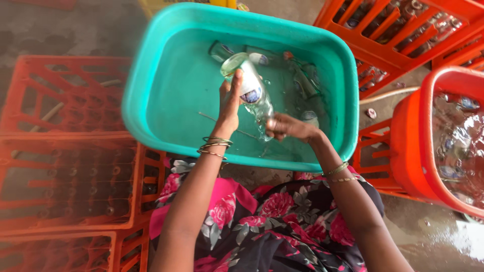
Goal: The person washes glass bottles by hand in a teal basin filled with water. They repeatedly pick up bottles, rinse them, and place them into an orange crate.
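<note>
A big teal plastic wash tub (166,75) full of water sits in the middle. Beside it on the person's right is a round orange plastic tub (411,146), and its water is splashing. On the left stand flat orange plastic crates (70,151) with dark bottles in their slots. Another orange crate at the top right (403,30) holds bottles too.

Over the teal tub, the person holds a clear glass bottle with a blue and white label (249,88). It is tilted, with its bottom up and its neck down by the water. The left hand (229,98) has its fingers wrapped tight around the bottle's middle. The right hand (287,126) has its fingers closed around the neck end, low near the water.

More glass bottles (302,80) lie under the water at the far side of the tub. I think the washing is part way along: this bottle is being done and those sunk ones are left. The crates crowd close on both sides, so there is little room.
</note>
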Tool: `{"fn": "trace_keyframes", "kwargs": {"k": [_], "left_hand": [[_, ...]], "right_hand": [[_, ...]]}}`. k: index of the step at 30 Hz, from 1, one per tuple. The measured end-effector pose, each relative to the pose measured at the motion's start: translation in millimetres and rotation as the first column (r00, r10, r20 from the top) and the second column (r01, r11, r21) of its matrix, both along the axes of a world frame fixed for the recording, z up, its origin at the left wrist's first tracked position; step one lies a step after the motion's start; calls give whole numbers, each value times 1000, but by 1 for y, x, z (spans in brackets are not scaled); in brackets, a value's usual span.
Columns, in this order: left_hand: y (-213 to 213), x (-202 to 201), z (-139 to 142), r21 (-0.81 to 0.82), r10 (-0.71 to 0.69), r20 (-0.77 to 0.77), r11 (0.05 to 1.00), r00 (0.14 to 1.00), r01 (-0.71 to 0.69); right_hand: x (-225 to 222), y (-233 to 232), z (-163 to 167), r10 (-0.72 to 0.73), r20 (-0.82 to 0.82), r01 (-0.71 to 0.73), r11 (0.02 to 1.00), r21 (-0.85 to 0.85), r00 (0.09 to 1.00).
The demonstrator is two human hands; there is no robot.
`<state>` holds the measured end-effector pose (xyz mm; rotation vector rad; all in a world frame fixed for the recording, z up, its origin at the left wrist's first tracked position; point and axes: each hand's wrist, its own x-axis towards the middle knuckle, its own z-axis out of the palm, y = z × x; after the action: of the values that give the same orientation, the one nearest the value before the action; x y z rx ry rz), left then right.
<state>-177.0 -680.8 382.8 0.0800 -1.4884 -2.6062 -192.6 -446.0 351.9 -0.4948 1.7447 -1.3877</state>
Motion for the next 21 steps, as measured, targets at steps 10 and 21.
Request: {"fn": "trace_keyframes", "kwargs": {"k": [10,21], "left_hand": [[-27,-11,-9,318,420,422,761,803,-565],[-15,-29,-43,366,448,393,725,803,-584]], "right_hand": [[-71,-57,-13,-708,383,805,531,-266,593],[-63,-152,24,179,-901,703,572,422,396]]}}
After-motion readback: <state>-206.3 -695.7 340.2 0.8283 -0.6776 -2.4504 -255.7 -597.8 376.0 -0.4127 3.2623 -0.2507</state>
